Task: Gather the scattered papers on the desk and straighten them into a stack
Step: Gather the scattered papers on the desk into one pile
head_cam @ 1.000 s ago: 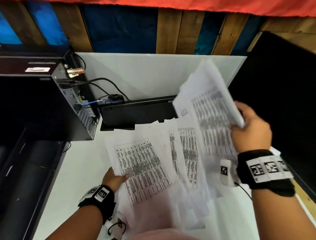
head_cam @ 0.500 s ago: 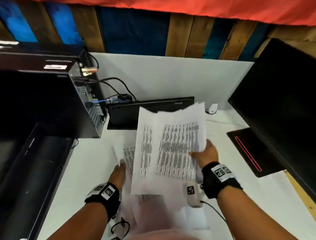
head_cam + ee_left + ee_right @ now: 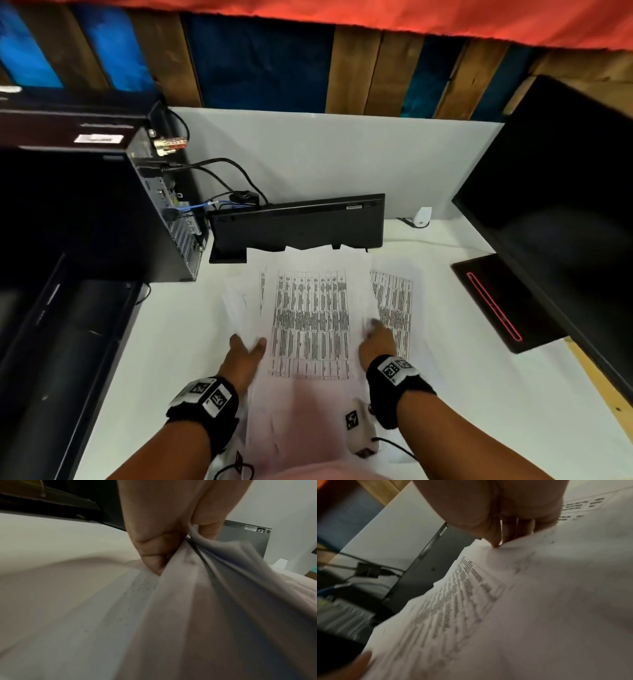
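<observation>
on the desk (image 3: 479, 394), your left hand (image 3: 244, 356) and right hand (image 3: 376, 342) pinch loose papers (image 3: 310, 318); uneven squeezing could crumple them.

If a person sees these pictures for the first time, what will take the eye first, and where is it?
First, the printed papers fanned out in the middle of the white desk, with the left hand pinching their left edge and the right hand on their right side. Next, the black keyboard propped up just behind them.

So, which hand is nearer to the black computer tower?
Left. The left hand grips the papers' left edge, nearer the computer tower; the right hand is on their far side.
</observation>
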Demonstrator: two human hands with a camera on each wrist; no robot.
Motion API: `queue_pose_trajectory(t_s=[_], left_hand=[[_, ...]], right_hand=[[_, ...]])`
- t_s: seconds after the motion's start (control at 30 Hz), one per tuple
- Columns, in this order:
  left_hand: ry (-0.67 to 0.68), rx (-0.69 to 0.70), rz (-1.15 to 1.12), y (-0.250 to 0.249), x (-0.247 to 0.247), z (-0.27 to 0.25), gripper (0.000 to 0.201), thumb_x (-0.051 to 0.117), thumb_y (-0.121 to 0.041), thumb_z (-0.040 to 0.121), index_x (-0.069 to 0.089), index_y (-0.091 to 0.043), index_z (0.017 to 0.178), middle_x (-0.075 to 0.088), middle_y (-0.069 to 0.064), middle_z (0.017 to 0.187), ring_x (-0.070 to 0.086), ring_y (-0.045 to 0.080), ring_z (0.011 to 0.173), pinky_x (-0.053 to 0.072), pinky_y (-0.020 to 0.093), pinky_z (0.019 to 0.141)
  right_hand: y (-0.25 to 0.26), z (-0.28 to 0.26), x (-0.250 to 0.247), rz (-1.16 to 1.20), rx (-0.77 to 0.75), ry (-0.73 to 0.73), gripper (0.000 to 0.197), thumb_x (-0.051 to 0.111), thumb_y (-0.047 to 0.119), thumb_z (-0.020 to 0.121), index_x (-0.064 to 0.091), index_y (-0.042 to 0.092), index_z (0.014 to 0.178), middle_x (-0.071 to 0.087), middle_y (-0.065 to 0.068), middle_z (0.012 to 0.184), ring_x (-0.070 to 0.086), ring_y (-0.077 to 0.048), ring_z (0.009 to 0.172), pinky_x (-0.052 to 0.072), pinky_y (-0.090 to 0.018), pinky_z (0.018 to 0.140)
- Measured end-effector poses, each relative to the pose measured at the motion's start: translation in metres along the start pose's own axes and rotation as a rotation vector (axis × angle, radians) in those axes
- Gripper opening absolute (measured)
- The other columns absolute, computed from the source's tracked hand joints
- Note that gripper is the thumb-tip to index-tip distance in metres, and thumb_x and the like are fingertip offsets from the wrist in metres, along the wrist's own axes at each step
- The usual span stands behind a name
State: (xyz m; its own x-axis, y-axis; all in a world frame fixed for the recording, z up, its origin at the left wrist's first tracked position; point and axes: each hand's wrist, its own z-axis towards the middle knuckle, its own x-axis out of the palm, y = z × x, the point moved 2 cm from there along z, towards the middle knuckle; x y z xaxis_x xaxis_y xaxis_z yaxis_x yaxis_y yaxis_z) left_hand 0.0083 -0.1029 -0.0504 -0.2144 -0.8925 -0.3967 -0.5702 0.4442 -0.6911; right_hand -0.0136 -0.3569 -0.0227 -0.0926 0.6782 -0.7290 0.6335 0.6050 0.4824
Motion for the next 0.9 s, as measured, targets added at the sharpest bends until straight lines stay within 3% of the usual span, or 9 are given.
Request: queue_pose_trajectory(t_s=[0.1,0.17,0.27,0.37,0.53,0.67,0.73,0.8,0.9], left_hand=[[0.014,0.037,-0.021,0.002,-0.002,0.001,0.081,0.066,-0.037,0.085,0.021,0.002,0.141,0.046,0.021,0.142,0.047,0.031,0.129,0.036,0.038,0.11],[0.023,0.042,0.001,0.004,-0.004,0.004,0.081,0.072,-0.024,0.083,0.021,0.005,0.14,0.044,0.019,0.143,0.045,0.031,0.131,0.034,0.035,0.108],[0.011,0.033,0.048,0.007,-0.005,0.009,0.077,0.071,-0.012,0.084,0.022,0.005,0.14,0.04,0.02,0.145,0.041,0.03,0.134,0.032,0.033,0.108],[0.025,0.008,0.077,0.006,-0.005,0.01,0.077,0.071,-0.014,0.084,0.022,0.004,0.14,0.037,0.022,0.148,0.037,0.03,0.137,0.031,0.034,0.109],[0.034,-0.002,0.058,0.004,-0.005,0.011,0.088,0.077,-0.022,0.079,0.019,0.001,0.141,0.035,0.021,0.15,0.033,0.031,0.14,0.03,0.037,0.111],[0.009,0.005,0.079,0.005,-0.004,0.011,0.084,0.074,-0.019,0.082,0.02,0.003,0.143,0.038,0.02,0.148,0.037,0.03,0.138,0.03,0.034,0.11],[0.002,-0.007,0.09,0.007,-0.005,0.012,0.081,0.075,-0.018,0.081,0.024,0.002,0.141,0.041,0.02,0.145,0.04,0.031,0.136,0.032,0.036,0.11],[0.011,-0.008,0.076,0.009,-0.006,0.013,0.074,0.078,-0.019,0.077,0.032,-0.002,0.133,0.049,0.019,0.139,0.048,0.031,0.128,0.037,0.039,0.109],[0.027,-0.004,0.055,0.013,-0.008,0.016,0.078,0.08,-0.023,0.074,0.033,-0.003,0.133,0.05,0.018,0.138,0.048,0.031,0.128,0.038,0.041,0.11]], right_hand=[[0.001,0.0,-0.001,-0.111,-0.084,0.074,0.04,0.036,0.01,0.094,0.052,0.022,0.128,0.047,-0.016,0.123,0.054,-0.032,0.114,0.047,-0.035,0.098],[0.0,0.004,-0.017,-0.104,-0.03,0.013,0.032,0.043,0.024,0.092,0.055,0.029,0.12,0.05,-0.013,0.115,0.054,-0.032,0.115,0.049,-0.042,0.096],[-0.026,0.016,-0.055,-0.07,0.308,-0.271,0.071,0.065,0.051,0.076,0.041,0.019,0.135,0.044,-0.015,0.132,0.042,-0.034,0.124,0.04,-0.049,0.101],[-0.044,0.025,-0.067,0.001,0.419,-0.239,0.104,0.074,0.065,0.059,0.034,0.004,0.133,0.043,-0.019,0.134,0.042,-0.036,0.125,0.04,-0.048,0.103],[-0.034,0.039,-0.06,0.244,0.266,0.056,0.097,0.079,0.044,0.069,0.028,0.006,0.142,0.044,-0.013,0.143,0.047,-0.033,0.127,0.041,-0.037,0.104],[-0.031,0.041,-0.056,0.089,0.229,0.019,0.088,0.079,0.042,0.066,0.041,0.015,0.14,0.046,-0.012,0.141,0.047,-0.031,0.127,0.039,-0.039,0.107],[-0.031,0.041,-0.057,0.206,0.203,0.039,0.078,0.082,0.029,0.066,0.05,0.011,0.134,0.056,-0.012,0.132,0.056,-0.029,0.118,0.045,-0.037,0.102],[-0.026,0.039,-0.063,0.298,0.173,0.037,0.074,0.082,0.016,0.067,0.05,0.005,0.133,0.06,-0.013,0.128,0.059,-0.028,0.113,0.049,-0.036,0.098],[-0.019,0.026,-0.077,0.374,0.177,0.069,0.074,0.082,0.012,0.069,0.043,0.002,0.132,0.056,-0.009,0.122,0.058,-0.027,0.105,0.046,-0.031,0.09]])
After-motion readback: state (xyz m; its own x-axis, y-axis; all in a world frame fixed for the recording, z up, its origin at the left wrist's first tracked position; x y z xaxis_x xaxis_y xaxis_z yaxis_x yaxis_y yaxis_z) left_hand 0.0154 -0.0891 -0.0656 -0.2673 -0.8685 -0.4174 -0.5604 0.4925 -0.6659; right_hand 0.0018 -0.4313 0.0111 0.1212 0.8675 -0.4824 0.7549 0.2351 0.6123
